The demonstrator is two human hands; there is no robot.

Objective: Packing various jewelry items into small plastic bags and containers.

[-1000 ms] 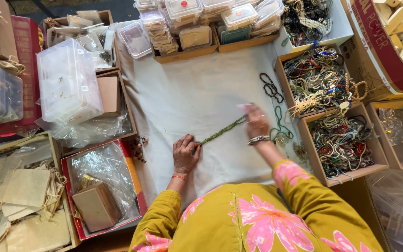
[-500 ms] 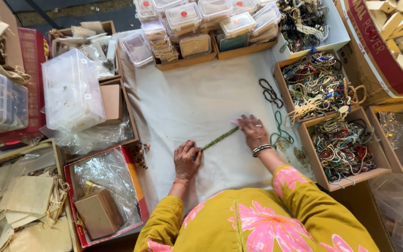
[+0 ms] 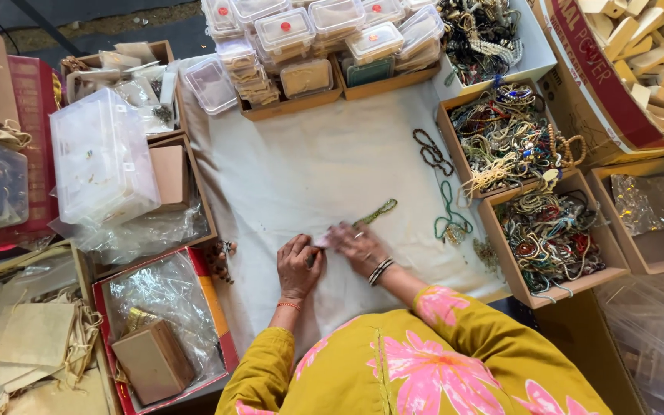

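Note:
A thin green bead strand (image 3: 376, 211) lies on the white cloth (image 3: 309, 169). My left hand (image 3: 298, 263) presses its near end against the cloth, fingers curled on it. My right hand (image 3: 355, 244), with bangles at the wrist, lies flat over the strand's near part, right beside the left hand. Only the far end of the strand shows beyond my right fingers. Whether the right hand grips the strand or only rests on it, I cannot tell.
A dark brown bead string (image 3: 429, 152) and a green bead string (image 3: 449, 219) lie on the cloth at right. Cardboard boxes full of bead strings (image 3: 510, 131) (image 3: 551, 234) stand beyond. Stacked clear plastic boxes (image 3: 309, 34) line the far edge, and a clear organiser (image 3: 101, 157) stands left.
My right hand has slid left along the green strand from its far end to beside my left hand. The left hand has stayed on the near end.

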